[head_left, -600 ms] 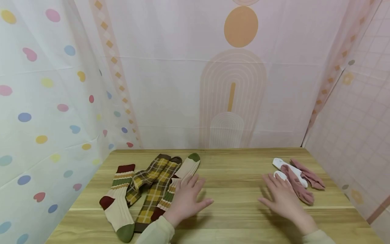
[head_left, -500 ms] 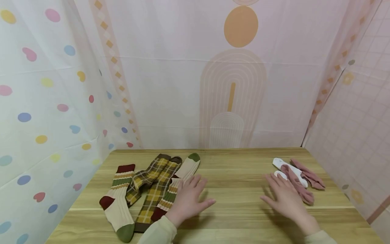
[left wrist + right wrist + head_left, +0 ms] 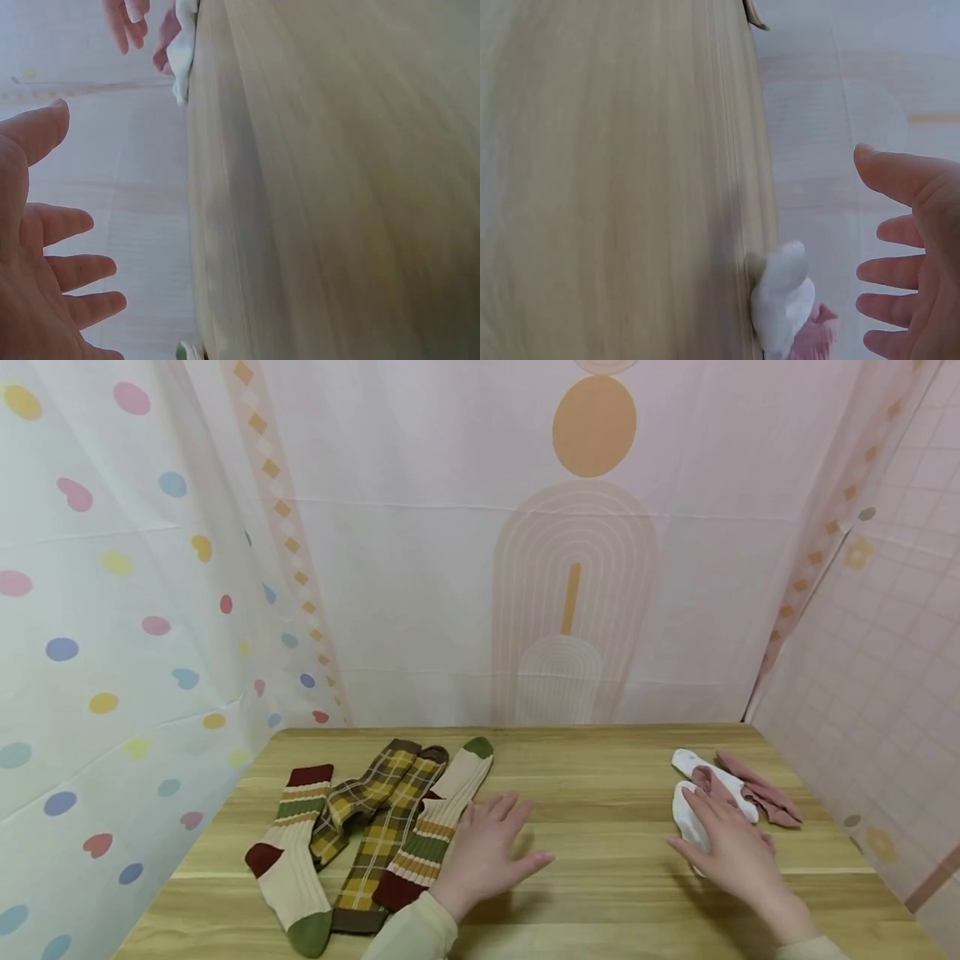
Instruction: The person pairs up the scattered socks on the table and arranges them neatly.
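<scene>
My left hand (image 3: 491, 852) hovers over the table just right of a striped cream sock (image 3: 427, 847) with a green toe and dark red heel; its fingers are spread and hold nothing. To the right, my right hand (image 3: 738, 852) hangs with extended fingers above a small pile of white and pink socks. A white sock (image 3: 686, 818) shows left of its fingers, and another white sock (image 3: 693, 762) lies behind. One pink sock (image 3: 761, 789) rests at the pile's right; a second pink one is mostly hidden under the hand. The right wrist view shows a gap between fingers and white sock (image 3: 780, 300).
Two yellow-and-brown plaid socks (image 3: 393, 827) lie left of the striped sock, partly overlapping. A second striped sock (image 3: 292, 860) lies at the far left. The wooden table (image 3: 585, 893) ends at a patterned curtain (image 3: 420, 568) behind, with curtains on both sides.
Both hands have shifted rightward. The left hand uncovers more of the striped sock; the right hand moves over the pink sock and reveals more of the near white sock. The socks stay put.
</scene>
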`<action>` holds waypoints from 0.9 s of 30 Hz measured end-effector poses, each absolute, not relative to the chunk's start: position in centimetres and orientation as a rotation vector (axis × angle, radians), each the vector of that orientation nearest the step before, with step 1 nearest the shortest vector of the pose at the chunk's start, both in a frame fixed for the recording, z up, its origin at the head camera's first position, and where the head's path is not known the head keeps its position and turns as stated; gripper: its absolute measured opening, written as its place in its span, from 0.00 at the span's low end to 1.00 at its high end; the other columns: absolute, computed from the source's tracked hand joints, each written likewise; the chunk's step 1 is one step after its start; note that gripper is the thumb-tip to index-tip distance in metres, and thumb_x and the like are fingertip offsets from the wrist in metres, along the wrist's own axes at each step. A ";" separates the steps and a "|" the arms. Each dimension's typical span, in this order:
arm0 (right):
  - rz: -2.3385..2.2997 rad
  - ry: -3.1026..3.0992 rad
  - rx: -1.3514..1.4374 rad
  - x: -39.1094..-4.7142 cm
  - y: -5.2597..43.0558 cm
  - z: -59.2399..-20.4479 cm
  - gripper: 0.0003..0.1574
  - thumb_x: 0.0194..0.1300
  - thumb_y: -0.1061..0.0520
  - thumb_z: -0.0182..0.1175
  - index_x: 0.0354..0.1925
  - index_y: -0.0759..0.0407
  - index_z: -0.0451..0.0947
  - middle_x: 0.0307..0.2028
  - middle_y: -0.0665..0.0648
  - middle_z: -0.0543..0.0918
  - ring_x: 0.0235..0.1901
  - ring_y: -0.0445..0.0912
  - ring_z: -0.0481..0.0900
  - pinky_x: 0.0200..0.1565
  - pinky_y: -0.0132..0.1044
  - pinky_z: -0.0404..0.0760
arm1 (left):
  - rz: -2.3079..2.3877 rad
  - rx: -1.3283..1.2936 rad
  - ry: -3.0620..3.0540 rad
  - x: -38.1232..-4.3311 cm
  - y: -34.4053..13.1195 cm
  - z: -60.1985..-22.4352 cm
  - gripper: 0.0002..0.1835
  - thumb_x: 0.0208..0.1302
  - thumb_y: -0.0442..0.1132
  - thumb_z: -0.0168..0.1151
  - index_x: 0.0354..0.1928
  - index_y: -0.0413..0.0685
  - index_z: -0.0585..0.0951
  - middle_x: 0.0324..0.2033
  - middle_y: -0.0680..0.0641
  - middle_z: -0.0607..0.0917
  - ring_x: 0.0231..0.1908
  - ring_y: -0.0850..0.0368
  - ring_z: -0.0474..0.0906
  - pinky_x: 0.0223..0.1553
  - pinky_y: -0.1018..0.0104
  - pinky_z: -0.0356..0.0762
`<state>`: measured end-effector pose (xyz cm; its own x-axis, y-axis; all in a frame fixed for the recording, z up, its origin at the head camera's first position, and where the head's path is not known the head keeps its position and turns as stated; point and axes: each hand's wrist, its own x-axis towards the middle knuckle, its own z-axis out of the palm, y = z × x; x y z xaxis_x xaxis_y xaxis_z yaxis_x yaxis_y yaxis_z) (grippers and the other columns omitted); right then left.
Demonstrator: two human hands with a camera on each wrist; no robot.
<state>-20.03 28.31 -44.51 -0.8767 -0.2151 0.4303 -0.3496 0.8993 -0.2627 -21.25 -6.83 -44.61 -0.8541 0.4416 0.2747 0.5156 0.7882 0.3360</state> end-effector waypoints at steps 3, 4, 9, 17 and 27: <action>0.473 -2.629 0.414 -19.9 28.7 -44.6 0.46 0.54 0.48 0.74 0.64 0.70 0.71 0.64 0.77 0.68 0.58 0.71 0.71 0.45 0.68 0.75 | -0.621 -0.775 -2.764 -21.2 -6.4 -44.7 0.42 0.62 0.67 0.59 0.69 0.46 0.70 0.67 0.37 0.70 0.67 0.36 0.63 0.63 0.28 0.52; 0.473 -2.616 0.422 -19.8 28.9 -44.6 0.46 0.53 0.49 0.75 0.63 0.71 0.71 0.64 0.77 0.67 0.58 0.71 0.71 0.44 0.67 0.75 | -0.624 -0.781 -2.755 -21.1 -6.2 -44.8 0.41 0.62 0.66 0.59 0.69 0.46 0.71 0.67 0.37 0.71 0.66 0.36 0.64 0.62 0.27 0.52; 0.484 -2.599 0.461 -19.9 29.5 -44.4 0.45 0.53 0.52 0.75 0.62 0.75 0.71 0.62 0.76 0.71 0.56 0.70 0.73 0.50 0.65 0.72 | -0.667 -0.802 -2.739 -21.0 -5.4 -45.0 0.39 0.62 0.64 0.61 0.67 0.46 0.72 0.65 0.36 0.72 0.65 0.36 0.66 0.60 0.25 0.53; 0.507 -2.682 0.417 -19.6 30.1 -44.5 0.46 0.58 0.50 0.73 0.65 0.74 0.68 0.57 0.75 0.76 0.52 0.72 0.75 0.49 0.65 0.73 | -0.671 -0.828 -2.747 -20.7 -4.5 -45.5 0.39 0.63 0.64 0.61 0.68 0.47 0.72 0.65 0.38 0.73 0.65 0.37 0.66 0.60 0.25 0.54; 0.505 -2.723 0.380 -19.8 30.7 -45.0 0.42 0.58 0.51 0.72 0.61 0.76 0.70 0.55 0.75 0.77 0.51 0.71 0.76 0.48 0.64 0.75 | -0.631 -0.845 -2.771 -20.3 -3.3 -45.4 0.40 0.63 0.68 0.57 0.68 0.48 0.71 0.66 0.39 0.71 0.66 0.42 0.65 0.62 0.30 0.57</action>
<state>-19.79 30.70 -44.98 -0.9048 -0.1958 0.3783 -0.3183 0.9009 -0.2951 -20.32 -3.34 -45.38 -0.8234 0.4910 0.2846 0.5658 0.7490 0.3447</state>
